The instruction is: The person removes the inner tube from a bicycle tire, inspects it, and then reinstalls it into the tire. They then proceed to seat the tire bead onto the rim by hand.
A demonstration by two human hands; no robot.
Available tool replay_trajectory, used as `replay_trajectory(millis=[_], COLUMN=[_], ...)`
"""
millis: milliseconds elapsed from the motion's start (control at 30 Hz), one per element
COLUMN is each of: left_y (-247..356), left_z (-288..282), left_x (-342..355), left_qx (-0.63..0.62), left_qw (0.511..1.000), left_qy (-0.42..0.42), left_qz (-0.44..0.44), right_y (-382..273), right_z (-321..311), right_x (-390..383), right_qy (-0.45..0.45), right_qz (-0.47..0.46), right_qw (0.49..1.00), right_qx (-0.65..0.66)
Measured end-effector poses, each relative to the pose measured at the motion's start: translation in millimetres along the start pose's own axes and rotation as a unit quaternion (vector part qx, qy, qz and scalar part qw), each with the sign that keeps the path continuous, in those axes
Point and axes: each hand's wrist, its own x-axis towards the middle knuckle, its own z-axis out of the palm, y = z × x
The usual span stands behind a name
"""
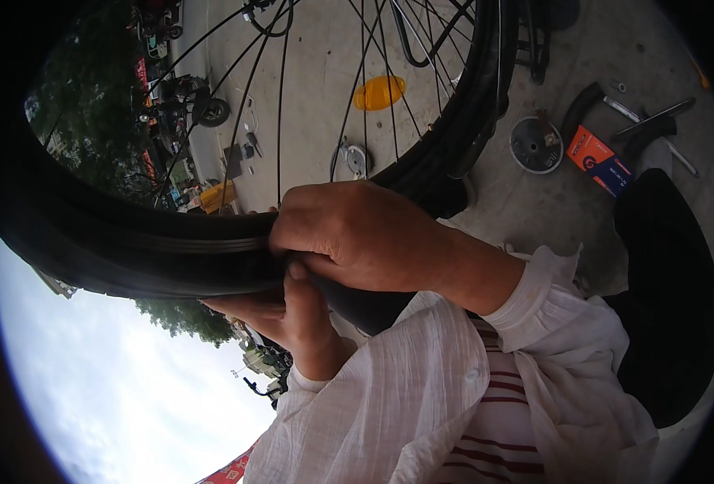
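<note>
A bicycle wheel with a black tyre [131,246] and thin spokes [280,105] fills the upper left. My right hand [357,234] lies over the tyre's tread, fingers curled round it. My left hand [288,319] grips the same stretch of tyre from underneath, its thumb pressing up beside the right hand. A dark rubber fold [357,310] shows just below my right hand; whether it is tyre or tube I cannot tell. Both arms wear white sleeves.
An orange reflector [378,92] sits on the spokes. On the concrete ground [550,210] lie a round metal disc [536,145], an orange-and-blue box [601,160], a black-handled tool [580,107] and metal levers [655,117]. Motorbikes and trees are far left.
</note>
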Motion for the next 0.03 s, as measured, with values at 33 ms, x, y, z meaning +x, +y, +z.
replay_trajectory(millis=[33], left_y=[0.1], left_z=[-1.0], left_x=[-0.9], left_qx=[0.010], left_qw=[1.000], left_qy=[0.002], left_qz=[-0.005], right_y=[0.5], right_z=[-0.5], right_x=[-0.1], right_qy=[-0.013], right_qz=[0.002], right_qw=[1.000], right_qx=[-0.008])
